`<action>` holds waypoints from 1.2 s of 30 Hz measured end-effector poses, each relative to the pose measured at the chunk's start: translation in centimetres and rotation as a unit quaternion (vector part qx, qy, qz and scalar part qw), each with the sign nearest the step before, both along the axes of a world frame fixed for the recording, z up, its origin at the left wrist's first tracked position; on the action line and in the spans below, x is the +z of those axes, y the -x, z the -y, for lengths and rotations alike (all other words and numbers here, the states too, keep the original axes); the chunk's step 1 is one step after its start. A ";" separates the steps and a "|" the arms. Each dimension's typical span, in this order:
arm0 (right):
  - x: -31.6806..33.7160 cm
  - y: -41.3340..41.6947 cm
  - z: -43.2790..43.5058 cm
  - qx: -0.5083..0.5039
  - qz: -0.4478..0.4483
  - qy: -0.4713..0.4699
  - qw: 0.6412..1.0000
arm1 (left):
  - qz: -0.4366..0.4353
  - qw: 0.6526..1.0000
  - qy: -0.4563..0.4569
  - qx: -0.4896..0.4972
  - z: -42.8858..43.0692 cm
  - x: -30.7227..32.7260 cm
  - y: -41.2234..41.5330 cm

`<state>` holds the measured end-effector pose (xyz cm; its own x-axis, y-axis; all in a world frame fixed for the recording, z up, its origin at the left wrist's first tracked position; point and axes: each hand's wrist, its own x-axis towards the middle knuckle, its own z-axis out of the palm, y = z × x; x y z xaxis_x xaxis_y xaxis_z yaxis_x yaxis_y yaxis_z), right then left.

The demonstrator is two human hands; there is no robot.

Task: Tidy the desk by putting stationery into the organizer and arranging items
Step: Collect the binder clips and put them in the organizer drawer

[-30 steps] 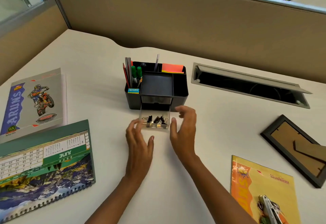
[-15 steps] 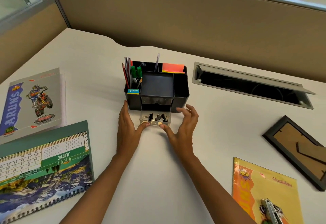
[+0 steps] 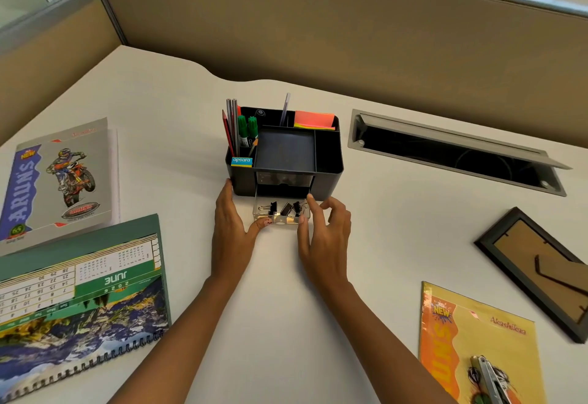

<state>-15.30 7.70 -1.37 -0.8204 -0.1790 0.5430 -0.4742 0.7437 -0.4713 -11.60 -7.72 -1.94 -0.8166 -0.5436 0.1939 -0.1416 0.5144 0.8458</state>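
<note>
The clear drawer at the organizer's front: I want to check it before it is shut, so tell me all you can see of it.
The clear drawer looks like see-through plastic, small and shallow. It sits partly pulled out of the black organizer, flat on the white desk. Black binder clips lie inside. The left hand has its thumb on the front edge; the right hand touches its right front corner.

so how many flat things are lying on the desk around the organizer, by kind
notebooks: 2, the other yellow
calendar: 1
picture frame: 1
total: 4
</note>
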 end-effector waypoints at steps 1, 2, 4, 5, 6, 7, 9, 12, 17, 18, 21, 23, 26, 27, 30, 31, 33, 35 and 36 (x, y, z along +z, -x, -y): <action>0.0 0.1 0.0 -0.005 0.001 -0.001 1.000 | 0.000 1.000 0.001 0.001 0.0 0.0 0.0; -0.1 0.1 0.1 -0.009 0.001 -0.006 1.000 | 0.000 1.000 0.001 0.001 0.0 0.0 0.0; -0.2 0.1 0.1 -0.016 -0.013 -0.040 0.999 | 0.000 1.000 0.000 0.000 -0.1 0.1 0.0; -0.3 0.1 0.2 -0.018 -0.022 -0.061 0.998 | -0.001 1.000 0.001 0.000 -0.1 0.1 -0.1; -0.4 0.1 0.2 -0.021 -0.027 -0.075 0.997 | -0.003 1.000 0.001 0.000 -0.1 0.2 -0.1; -0.5 0.2 0.2 -0.025 -0.028 -0.083 0.996 | -0.003 1.000 0.001 0.001 -0.1 0.2 -0.1; -0.7 0.2 0.4 -0.031 -0.026 -0.091 0.995 | -0.001 1.000 0.005 0.003 -0.1 0.2 -0.1; -0.9 0.1 0.8 -0.024 -0.024 -0.111 0.993 | 0.006 1.000 0.009 0.005 -0.1 0.1 -0.1; -0.5 0.4 0.6 0.025 -0.002 -0.103 0.994 | 0.012 1.000 0.014 0.006 -0.1 0.1 -0.1; -0.4 0.4 0.5 0.028 -0.003 -0.092 0.995 | 0.013 1.000 0.015 0.007 -0.2 0.1 -0.1; -0.2 0.4 0.4 -0.001 -0.011 -0.084 0.996 | 0.014 1.000 0.017 0.009 -0.2 0.2 0.0; -0.3 0.4 0.5 -0.014 -0.010 -0.101 0.995 | 0.014 1.000 0.018 0.010 -0.2 0.2 0.0; -0.4 0.5 0.8 -0.011 0.004 -0.117 0.993 | 0.019 1.000 0.021 0.011 -0.1 0.1 0.0; -0.3 0.5 0.9 -0.007 0.012 -0.113 0.993 | 0.021 0.999 0.021 0.012 -0.1 0.1 0.0; 0.0 0.5 0.8 0.006 0.016 -0.083 0.996 | 0.022 0.999 0.019 0.014 -0.2 0.1 0.0; 0.1 0.6 0.6 0.012 0.014 -0.060 0.998 | 0.021 0.999 0.020 0.014 -0.2 0.1 0.0; 0.5 0.5 0.2 0.038 0.026 0.028 0.999 | 0.016 1.000 0.022 0.011 -0.3 0.1 0.0; 0.7 0.5 -0.3 0.070 0.041 0.132 0.988 | 0.017 1.000 0.017 0.011 -0.1 0.0 0.0; 0.6 0.5 -0.6 0.078 0.049 0.168 0.982 | 0.017 1.000 0.008 0.009 0.0 0.0 0.0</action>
<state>-15.82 8.30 -0.72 -0.8483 -0.1316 0.5129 -0.5105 0.4607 -0.7260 -11.63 -7.74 -1.96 -0.8127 -0.5558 0.1750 -0.1804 0.5256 0.8314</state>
